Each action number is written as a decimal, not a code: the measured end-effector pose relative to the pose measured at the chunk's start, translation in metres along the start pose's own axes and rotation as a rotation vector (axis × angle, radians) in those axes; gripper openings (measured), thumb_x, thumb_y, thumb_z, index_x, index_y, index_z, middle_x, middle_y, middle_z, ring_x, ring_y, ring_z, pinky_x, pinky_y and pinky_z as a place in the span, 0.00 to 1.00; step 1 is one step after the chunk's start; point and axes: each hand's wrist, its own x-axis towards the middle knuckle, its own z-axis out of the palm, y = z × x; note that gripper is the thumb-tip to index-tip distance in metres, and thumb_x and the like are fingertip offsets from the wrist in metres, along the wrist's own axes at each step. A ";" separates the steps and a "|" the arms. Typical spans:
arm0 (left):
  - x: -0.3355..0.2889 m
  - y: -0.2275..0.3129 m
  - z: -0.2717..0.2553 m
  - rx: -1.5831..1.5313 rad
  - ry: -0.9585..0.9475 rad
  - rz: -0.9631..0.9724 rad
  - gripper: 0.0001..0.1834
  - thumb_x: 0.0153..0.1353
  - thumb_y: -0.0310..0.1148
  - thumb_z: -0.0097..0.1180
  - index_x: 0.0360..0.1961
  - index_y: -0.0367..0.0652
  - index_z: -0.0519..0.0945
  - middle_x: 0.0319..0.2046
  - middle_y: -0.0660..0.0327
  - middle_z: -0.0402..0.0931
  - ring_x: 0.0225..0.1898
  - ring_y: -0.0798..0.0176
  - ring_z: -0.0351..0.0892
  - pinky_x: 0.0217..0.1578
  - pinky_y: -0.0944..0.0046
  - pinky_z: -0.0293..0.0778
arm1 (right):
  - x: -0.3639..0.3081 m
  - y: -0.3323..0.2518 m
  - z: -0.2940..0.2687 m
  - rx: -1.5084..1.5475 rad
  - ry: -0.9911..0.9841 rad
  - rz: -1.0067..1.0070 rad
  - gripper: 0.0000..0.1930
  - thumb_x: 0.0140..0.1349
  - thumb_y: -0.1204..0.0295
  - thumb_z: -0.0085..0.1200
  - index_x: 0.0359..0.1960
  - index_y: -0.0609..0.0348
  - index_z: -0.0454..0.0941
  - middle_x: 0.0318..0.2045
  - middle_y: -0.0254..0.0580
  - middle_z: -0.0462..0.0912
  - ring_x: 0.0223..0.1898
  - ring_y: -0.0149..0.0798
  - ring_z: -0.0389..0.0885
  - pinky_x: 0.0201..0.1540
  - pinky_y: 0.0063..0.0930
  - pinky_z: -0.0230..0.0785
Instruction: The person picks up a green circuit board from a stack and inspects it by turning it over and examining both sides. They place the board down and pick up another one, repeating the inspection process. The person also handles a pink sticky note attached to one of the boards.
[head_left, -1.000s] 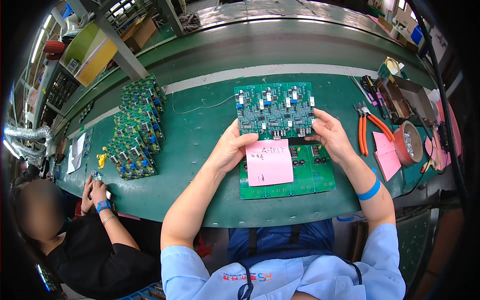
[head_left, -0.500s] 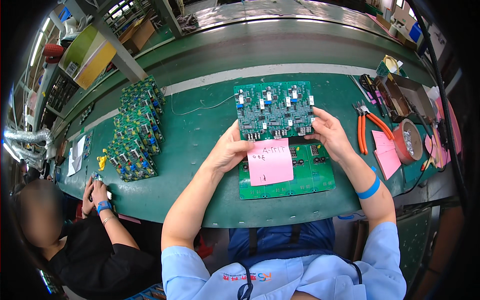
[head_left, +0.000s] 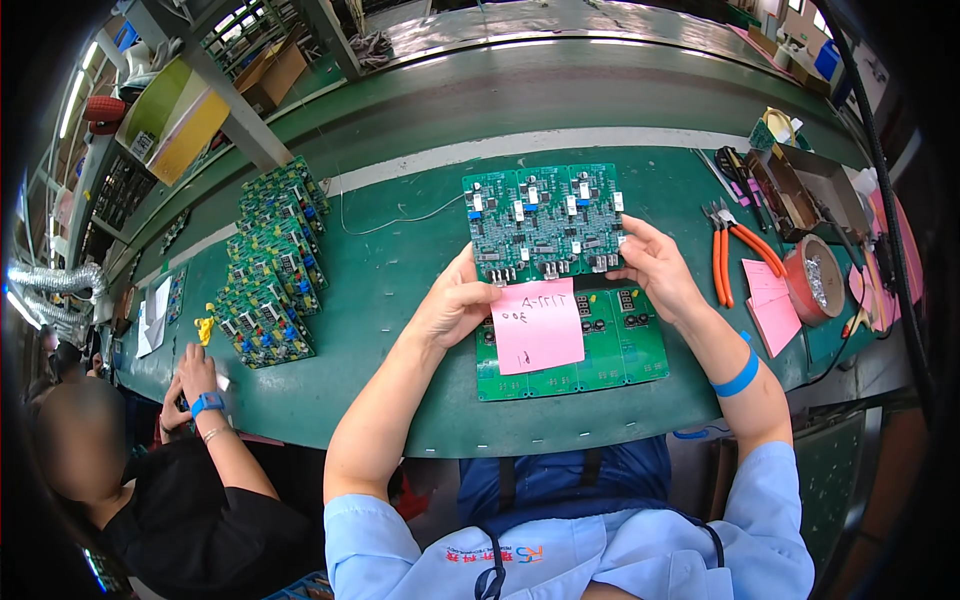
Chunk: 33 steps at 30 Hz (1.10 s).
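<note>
Between my hands I hold up a populated green circuit board panel (head_left: 545, 222), its parts facing me. My left hand (head_left: 455, 303) is closed on its lower left corner, the thumb near the top edge of a pink paper slip (head_left: 540, 328) with handwriting on it. My right hand (head_left: 655, 268) is closed on the right edge, thumb on the front. Below the held panel, a second green circuit board panel (head_left: 625, 355) with small displays and buttons lies flat on the table. The pink slip covers part of it.
Several circuit boards (head_left: 270, 265) stand in a row at the left. To the right are orange-handled pliers (head_left: 738, 255), pink slips (head_left: 772, 308), a round reddish container (head_left: 815, 280) and a brown tray (head_left: 810, 190). At the left, a co-worker's hands (head_left: 190, 385) are over the table edge.
The held panel has shifted slightly left, with both my hands still on it. The co-worker's hand at the left has lifted a little.
</note>
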 end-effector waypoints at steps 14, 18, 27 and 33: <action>0.001 -0.003 -0.002 -0.048 -0.028 0.062 0.24 0.54 0.31 0.44 0.52 0.38 0.57 0.48 0.57 0.64 0.48 0.60 0.67 0.49 0.58 0.64 | 0.000 0.001 0.000 0.001 -0.008 0.005 0.21 0.59 0.72 0.40 0.54 0.62 0.56 0.35 0.37 0.75 0.37 0.28 0.73 0.38 0.24 0.68; 0.002 -0.005 -0.005 -0.064 0.017 0.063 0.20 0.59 0.35 0.37 0.52 0.38 0.59 0.48 0.57 0.65 0.48 0.61 0.67 0.48 0.57 0.65 | 0.001 0.003 -0.001 0.001 -0.006 0.010 0.21 0.59 0.72 0.40 0.54 0.63 0.56 0.36 0.37 0.75 0.38 0.29 0.73 0.38 0.24 0.68; 0.005 -0.007 -0.008 -0.150 0.069 0.028 0.19 0.61 0.38 0.32 0.48 0.35 0.63 0.45 0.56 0.68 0.45 0.61 0.70 0.45 0.59 0.68 | 0.000 0.002 0.001 0.023 -0.024 0.042 0.20 0.59 0.72 0.40 0.53 0.64 0.57 0.37 0.37 0.74 0.38 0.28 0.73 0.39 0.24 0.67; 0.005 -0.008 -0.008 -0.115 0.119 0.018 0.19 0.61 0.37 0.34 0.47 0.34 0.64 0.44 0.55 0.69 0.44 0.61 0.72 0.44 0.59 0.69 | 0.000 0.002 0.001 0.017 -0.046 0.037 0.19 0.59 0.70 0.39 0.52 0.64 0.60 0.38 0.36 0.74 0.38 0.27 0.72 0.39 0.24 0.66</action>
